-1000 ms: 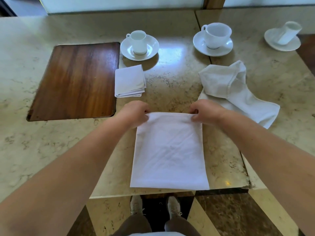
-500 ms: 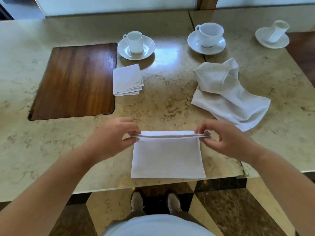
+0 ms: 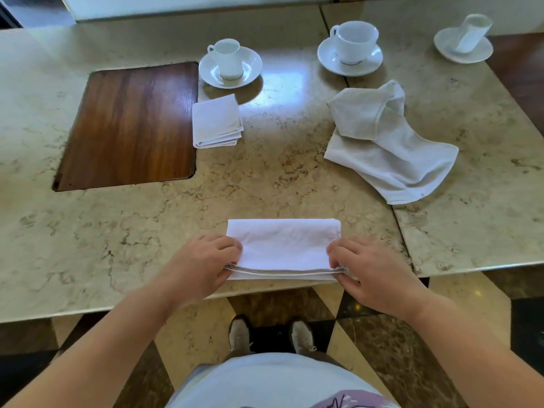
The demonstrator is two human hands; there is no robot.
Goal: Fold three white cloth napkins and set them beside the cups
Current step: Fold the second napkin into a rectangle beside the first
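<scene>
A white napkin (image 3: 284, 245) lies folded into a wide strip at the near edge of the marble table (image 3: 147, 231). My left hand (image 3: 203, 265) pinches its near left corner and my right hand (image 3: 369, 275) pinches its near right corner. A small folded napkin (image 3: 216, 122) rests in front of the left cup (image 3: 228, 60) on its saucer. A crumpled unfolded napkin (image 3: 382, 142) lies below the middle cup (image 3: 354, 41). A third cup (image 3: 471, 32) stands on a saucer at the far right.
A dark wooden inlay panel (image 3: 129, 125) is set into the table on the left. A seam (image 3: 341, 75) splits the tabletop between the left and middle cups. My feet (image 3: 270, 334) show on the patterned floor below the table edge.
Both hands brought the napkin's far edge toward me and laid it on the near edge, halving the napkin into a strip. The camera view shifted slightly.
</scene>
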